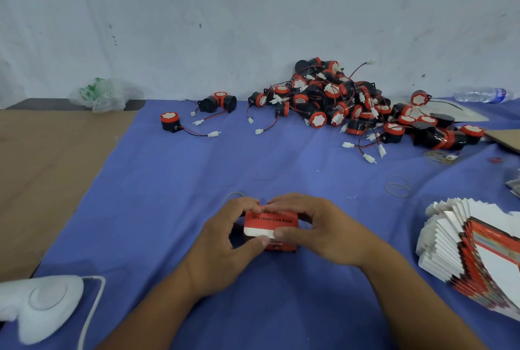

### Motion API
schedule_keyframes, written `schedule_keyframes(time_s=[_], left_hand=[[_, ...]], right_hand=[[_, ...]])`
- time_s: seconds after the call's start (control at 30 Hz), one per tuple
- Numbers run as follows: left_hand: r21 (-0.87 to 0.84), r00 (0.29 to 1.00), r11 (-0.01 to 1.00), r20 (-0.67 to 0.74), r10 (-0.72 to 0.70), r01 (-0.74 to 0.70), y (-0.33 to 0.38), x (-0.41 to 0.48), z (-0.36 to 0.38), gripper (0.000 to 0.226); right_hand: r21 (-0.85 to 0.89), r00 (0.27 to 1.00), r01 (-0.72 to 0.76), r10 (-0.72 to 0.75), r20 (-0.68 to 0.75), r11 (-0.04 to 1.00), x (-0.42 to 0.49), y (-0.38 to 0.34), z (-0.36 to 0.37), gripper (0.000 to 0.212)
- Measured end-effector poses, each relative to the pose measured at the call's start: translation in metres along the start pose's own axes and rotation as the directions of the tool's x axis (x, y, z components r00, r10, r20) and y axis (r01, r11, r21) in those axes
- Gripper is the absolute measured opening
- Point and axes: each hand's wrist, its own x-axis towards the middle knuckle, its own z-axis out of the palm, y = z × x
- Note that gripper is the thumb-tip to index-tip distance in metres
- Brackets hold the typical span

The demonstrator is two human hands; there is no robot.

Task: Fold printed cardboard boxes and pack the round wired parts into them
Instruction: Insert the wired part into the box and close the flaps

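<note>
Grips red printed box (270,230) at lower centre of the frame, over blue worktop (168,209): left hand (225,242) curled round its left side, right hand (318,226) round its right, thumbs on the front.

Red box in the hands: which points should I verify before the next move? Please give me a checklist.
1. Red printed cardboard box held by left hand and right hand: ok.
2. White flap of this box fully tucked: cannot tell, thumbs partly cover it.
3. Round wired part inside the box: cannot tell, the inside is hidden.
4. Pile of black-and-red round wired parts waiting on the blue cloth: ok.
5. Stack of flat printed cardboard boxes lying to the right: ok.
</note>
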Motion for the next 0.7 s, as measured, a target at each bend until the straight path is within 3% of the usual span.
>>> schedule_keyframes(time_s=[0.1, 0.23, 0.33, 0.57, 0.7], left_hand=[[-0.04, 0.998, 0.998, -0.048, -0.049, 0.047, -0.0007, 0.0011, -0.0005, 0.039], [-0.104, 0.992, 0.99, -0.076, -0.102, 0.094, -0.002, 0.0027, -0.0017, 0.036], [-0.083, 0.991, 0.994, -0.102, -0.086, 0.078, 0.0, 0.0033, -0.0036, 0.037], [0.123, 0.992, 0.991, -0.113, 0.061, -0.047, 0.0005, 0.0026, -0.0024, 0.034], [0.279, 0.969, 0.942, -0.11, 0.222, -0.184, 0.0023, 0.0038, -0.0025, 0.027]], right_hand=[[-0.038, 0.999, -0.004, 0.002, -0.038, 0.999, -0.0002, 0.0015, 0.0014, 0.033], [-0.282, 0.98, 0.158, -0.184, -0.07, 0.946, 0.0019, -0.0027, 0.0027, 0.028], [-0.318, 0.967, 0.199, -0.239, -0.09, 0.927, 0.0026, -0.002, 0.0043, 0.031], [-0.166, 0.999, 0.017, -0.025, -0.048, 0.986, 0.0014, 0.0045, 0.0032, 0.034], [-0.17, 0.994, 0.074, -0.087, -0.071, 0.983, 0.0004, 0.0012, 0.0055, 0.032]])
